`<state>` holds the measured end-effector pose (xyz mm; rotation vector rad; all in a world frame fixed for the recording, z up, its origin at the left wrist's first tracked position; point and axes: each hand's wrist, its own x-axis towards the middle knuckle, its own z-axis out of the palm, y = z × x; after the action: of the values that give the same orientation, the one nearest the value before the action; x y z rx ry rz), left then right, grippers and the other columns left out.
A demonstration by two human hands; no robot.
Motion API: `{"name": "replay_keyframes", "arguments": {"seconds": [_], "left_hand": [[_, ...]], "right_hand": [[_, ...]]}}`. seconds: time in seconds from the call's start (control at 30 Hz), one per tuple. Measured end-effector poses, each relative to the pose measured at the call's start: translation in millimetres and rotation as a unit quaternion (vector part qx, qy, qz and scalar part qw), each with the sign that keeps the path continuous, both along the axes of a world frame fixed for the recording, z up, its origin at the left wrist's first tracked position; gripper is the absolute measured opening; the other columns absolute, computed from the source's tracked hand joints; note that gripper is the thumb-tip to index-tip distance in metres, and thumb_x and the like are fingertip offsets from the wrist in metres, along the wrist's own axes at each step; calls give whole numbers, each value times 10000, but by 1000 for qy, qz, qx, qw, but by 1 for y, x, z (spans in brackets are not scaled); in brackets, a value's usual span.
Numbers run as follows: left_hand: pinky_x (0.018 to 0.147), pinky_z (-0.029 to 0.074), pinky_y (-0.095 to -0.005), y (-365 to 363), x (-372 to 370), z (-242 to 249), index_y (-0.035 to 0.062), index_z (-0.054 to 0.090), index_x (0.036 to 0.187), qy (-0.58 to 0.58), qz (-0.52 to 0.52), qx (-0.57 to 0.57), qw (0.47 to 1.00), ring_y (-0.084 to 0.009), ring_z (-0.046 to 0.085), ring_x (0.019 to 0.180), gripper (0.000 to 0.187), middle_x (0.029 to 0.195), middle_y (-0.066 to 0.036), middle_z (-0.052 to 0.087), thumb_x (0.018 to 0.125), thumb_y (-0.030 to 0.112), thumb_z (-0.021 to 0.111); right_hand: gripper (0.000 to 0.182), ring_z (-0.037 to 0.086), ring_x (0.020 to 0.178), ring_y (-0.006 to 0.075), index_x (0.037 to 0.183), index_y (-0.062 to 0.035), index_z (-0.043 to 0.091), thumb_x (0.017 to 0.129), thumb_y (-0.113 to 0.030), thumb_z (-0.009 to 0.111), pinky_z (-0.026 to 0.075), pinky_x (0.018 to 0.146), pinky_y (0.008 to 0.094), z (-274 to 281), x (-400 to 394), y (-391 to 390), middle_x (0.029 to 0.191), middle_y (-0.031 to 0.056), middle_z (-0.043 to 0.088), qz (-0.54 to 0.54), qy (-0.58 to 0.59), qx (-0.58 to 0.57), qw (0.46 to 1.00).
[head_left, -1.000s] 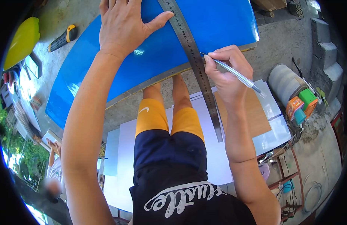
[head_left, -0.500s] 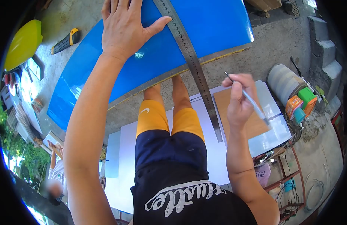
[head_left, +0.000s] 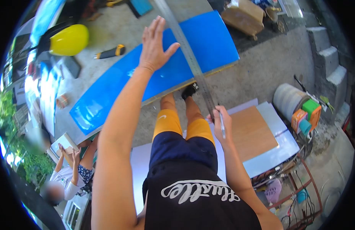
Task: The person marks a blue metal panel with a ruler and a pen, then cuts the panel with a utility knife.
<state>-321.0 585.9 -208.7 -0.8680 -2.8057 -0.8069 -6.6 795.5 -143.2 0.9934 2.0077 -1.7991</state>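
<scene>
A glossy blue curved panel (head_left: 208, 42) spans the upper middle, with a long metal ruler (head_left: 189, 55) lying across it and reaching past its near edge. My left hand (head_left: 153, 48) is flat on the panel just left of the ruler, fingers spread, thumb toward the ruler's edge. Below the panel, my right hand (head_left: 220, 122) is closed around the ruler's near end, and a pen (head_left: 223, 129) is also between its fingers.
A yellow-black cutter (head_left: 109, 52) and a yellow rounded object (head_left: 70, 40) are at upper left. A brown board (head_left: 250, 134) rests on pale sheets at right, near a striped roll (head_left: 288, 97). Another person (head_left: 72, 172) holds a flat object at lower left. Concrete steps (head_left: 325, 57) stand at right.
My right hand has moved left and taken hold of the ruler's near end. The view has shifted, showing more of the area beyond the panel and of the other person.
</scene>
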Motion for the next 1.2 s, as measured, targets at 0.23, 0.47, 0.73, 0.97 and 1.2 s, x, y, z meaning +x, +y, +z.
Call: {"name": "replay_keyframes", "arguments": {"seconds": [0.23,0.47,0.73,0.97,1.2], "left_hand": [[1269,254,-604,-47,106,131,94,400,1628,30,39,23,999,-404,399,1512,827,1628,-167,422,941,383,757],[1173,389,-508,-143,276,137,89,495,1546,-181,107,33,977,-371,500,1408,635,1515,-154,516,970,228,726],[988,520,-480,-274,308,122,95,675,1321,-301,114,71,944,-362,667,1145,334,1148,-143,680,1011,218,670],[916,568,-470,-427,340,109,84,698,1270,-305,111,92,941,-341,724,1024,286,1112,-123,726,1001,175,666],[988,509,-480,-517,372,115,80,667,1312,-291,113,47,949,-334,691,1115,352,1136,-110,727,976,184,687]], "right_hand": [[222,640,755,130,1182,-18,601,1164,-218,506,541,706,289,42,31,9,850,73,676,24,82,47,995],[241,593,734,114,1138,-28,556,1179,-250,472,506,679,271,103,44,-19,864,64,645,-1,165,90,982],[277,577,718,93,1106,-47,557,1180,-297,465,474,648,248,131,76,-121,856,48,616,-61,231,137,961],[288,568,708,99,1118,-42,562,1171,-317,496,479,649,237,154,126,-272,827,46,609,-124,205,162,957],[252,611,719,116,1095,-21,572,1165,-252,500,521,676,273,178,169,-377,824,62,641,-35,197,187,962]]}}
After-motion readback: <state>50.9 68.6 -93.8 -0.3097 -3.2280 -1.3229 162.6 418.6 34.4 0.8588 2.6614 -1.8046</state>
